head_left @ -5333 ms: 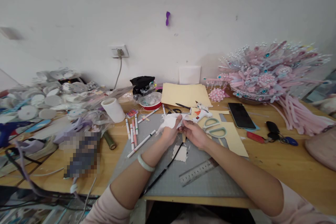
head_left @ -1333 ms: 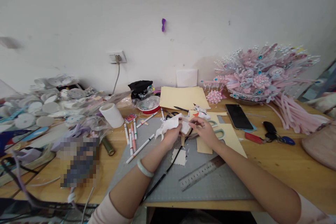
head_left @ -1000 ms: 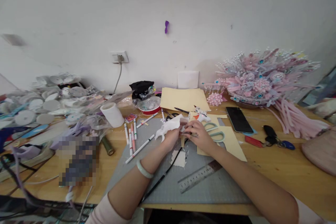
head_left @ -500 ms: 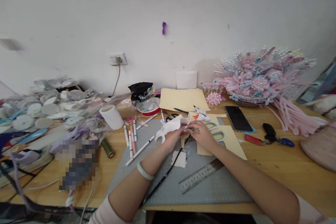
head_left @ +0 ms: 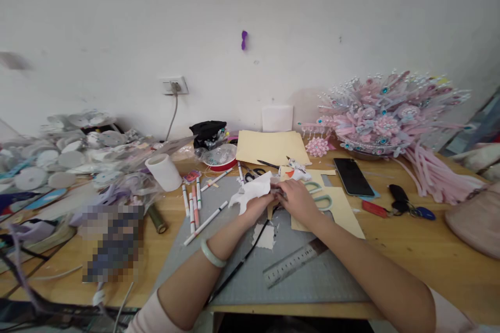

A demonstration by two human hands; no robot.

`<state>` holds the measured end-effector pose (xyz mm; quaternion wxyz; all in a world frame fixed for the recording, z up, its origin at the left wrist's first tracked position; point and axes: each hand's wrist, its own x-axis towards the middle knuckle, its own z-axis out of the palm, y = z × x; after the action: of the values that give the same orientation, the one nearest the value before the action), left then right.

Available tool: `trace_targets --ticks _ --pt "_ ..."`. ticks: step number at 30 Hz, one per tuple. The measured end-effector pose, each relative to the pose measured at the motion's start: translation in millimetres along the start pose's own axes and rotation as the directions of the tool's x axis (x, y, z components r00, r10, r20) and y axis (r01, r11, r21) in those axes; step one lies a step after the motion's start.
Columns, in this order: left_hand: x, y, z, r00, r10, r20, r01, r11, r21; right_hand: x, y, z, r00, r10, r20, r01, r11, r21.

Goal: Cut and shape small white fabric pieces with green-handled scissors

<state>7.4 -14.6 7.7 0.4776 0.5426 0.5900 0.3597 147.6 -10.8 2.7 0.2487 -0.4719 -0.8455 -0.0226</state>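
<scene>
My left hand (head_left: 258, 205) wears a pale bangle on its wrist and is closed around a crumpled white tissue-like sheet (head_left: 250, 190), whose torn-looking edges spread out to the left. My right hand (head_left: 297, 196) meets it, fingers bent and pressed together at the tissue's right end. What sits between those fingertips is hidden. A black cord (head_left: 244, 260) runs from the mat's near edge up beneath the hands. Under them lies a torn white scrap (head_left: 264, 236) on the grey cutting mat (head_left: 312, 283). Scissors with pale green handles (head_left: 323, 202) rest just right of my right hand.
A steel ruler (head_left: 295, 263) lies near my right forearm. Several markers (head_left: 207, 223) and a white roll (head_left: 164, 171) are to the left. Cream card sheets (head_left: 269, 145) lie behind. On the right are a phone (head_left: 354, 177), keys (head_left: 402, 200) and a pink beaded headdress (head_left: 383, 119).
Both hands stay together at the tissue. The fingers of my right hand have shifted slightly and curl in more. The whole view has moved a little.
</scene>
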Motion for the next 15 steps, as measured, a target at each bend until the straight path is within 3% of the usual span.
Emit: trace_targets --ticks 8,15 --pt "0.8 4.2 5.7 0.988 0.132 0.086 -0.127 0.99 -0.056 -1.3 1.1 0.8 0.998 -0.052 -0.047 0.046 0.992 -0.117" --pt "3.6 3.9 2.6 0.99 0.127 0.063 -0.128 0.992 0.012 -1.0 2.9 -1.2 0.998 0.018 -0.054 -0.019 1.0 -0.015"
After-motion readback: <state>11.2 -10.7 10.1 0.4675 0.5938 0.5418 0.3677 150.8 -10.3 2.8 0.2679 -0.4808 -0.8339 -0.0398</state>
